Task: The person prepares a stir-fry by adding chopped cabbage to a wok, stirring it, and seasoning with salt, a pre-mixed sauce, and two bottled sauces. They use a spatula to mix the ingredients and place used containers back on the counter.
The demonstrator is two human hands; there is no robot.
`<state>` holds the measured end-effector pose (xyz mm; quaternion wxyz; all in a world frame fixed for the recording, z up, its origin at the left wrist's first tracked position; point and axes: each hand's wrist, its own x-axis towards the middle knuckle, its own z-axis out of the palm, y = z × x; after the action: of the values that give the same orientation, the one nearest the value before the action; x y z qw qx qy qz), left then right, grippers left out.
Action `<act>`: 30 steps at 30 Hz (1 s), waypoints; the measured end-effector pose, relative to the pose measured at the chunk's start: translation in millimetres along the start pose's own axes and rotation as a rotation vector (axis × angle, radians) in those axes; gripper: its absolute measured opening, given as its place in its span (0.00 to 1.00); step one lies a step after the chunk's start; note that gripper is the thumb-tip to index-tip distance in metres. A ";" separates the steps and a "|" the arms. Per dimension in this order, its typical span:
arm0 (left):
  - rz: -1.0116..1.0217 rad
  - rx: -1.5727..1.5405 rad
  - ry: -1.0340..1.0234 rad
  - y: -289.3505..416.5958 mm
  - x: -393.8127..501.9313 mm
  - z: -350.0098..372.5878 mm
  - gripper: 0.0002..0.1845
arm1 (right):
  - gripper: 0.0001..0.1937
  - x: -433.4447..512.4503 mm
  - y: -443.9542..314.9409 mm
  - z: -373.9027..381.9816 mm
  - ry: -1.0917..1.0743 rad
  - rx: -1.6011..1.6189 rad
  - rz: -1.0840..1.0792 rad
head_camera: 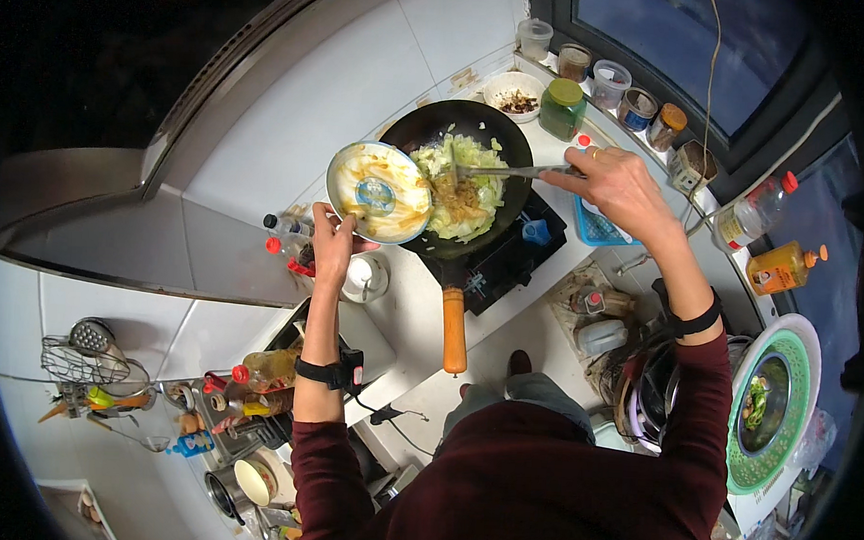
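Note:
My left hand grips the lower rim of a plate, tilted at the left edge of a black wok. Yellowish sauce smears the plate's white inside around a blue centre print. Chopped cabbage fills the middle of the wok, with a brownish-yellow sauce lying on top. From the right, my right hand holds the handle of a metal spatula, and its blade touches the food. The wok's wooden handle points towards me. Beneath the wok is a black gas stove.
A white bowl with dark bits and a green jar stand behind the wok. Several jars and bottles line the window ledge. Left of the stove are a white jar and small bottles. The range hood overhangs the left side.

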<state>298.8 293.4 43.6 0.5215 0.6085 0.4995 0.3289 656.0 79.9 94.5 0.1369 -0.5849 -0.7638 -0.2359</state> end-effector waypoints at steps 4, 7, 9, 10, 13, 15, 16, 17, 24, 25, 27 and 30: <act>-0.003 -0.024 0.003 -5.2 -2.2 2.3 0.15 | 0.27 1.7 -11.5 -3.8 0.006 0.080 0.077; 0.012 -0.056 0.008 -7.9 -4.8 4.6 0.15 | 0.29 6.0 -25.8 10.0 0.020 0.217 0.081; 0.051 -0.049 0.016 -9.0 -6.9 4.7 0.15 | 0.28 4.3 -29.1 14.1 -0.026 0.260 0.054; 0.061 -0.049 0.023 -10.2 -9.4 3.6 0.16 | 0.28 1.9 -27.2 13.2 -0.022 0.239 0.033; 0.070 -0.066 0.023 -13.5 -14.9 -0.4 0.16 | 0.30 -7.6 -19.3 4.7 -0.018 0.075 0.028; 0.033 -0.068 0.052 -15.8 -18.1 -2.8 0.16 | 0.25 -11.5 -13.4 -1.4 -0.042 -0.017 0.042; 0.020 -0.093 0.060 -16.7 -19.3 -3.5 0.16 | 0.22 -12.6 -11.2 -4.0 -0.048 -0.073 0.050; 0.002 -0.125 0.063 -17.4 -20.0 -3.8 0.17 | 0.23 -13.2 -9.8 -5.8 -0.032 -0.046 0.062; -0.037 -0.468 0.170 -29.6 -58.9 -4.6 0.18 | 0.21 -19.7 -12.5 -10.8 -0.145 0.253 0.271; -0.029 -0.500 0.194 -31.9 -71.2 -5.4 0.18 | 0.20 -20.1 -12.5 -10.6 -0.141 0.305 0.293; -0.009 -0.573 0.225 -35.1 -98.1 -6.8 0.20 | 0.18 -17.2 -9.0 -9.4 -0.148 0.368 0.321; -0.057 -0.646 0.297 -39.2 -142.1 -13.5 0.26 | 0.17 -4.6 4.4 -10.8 -0.197 0.419 0.358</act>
<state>235.5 160.7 26.2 0.6175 0.3437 0.4570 0.5401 660.8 71.3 102.3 0.2194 -0.6896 -0.6900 0.0127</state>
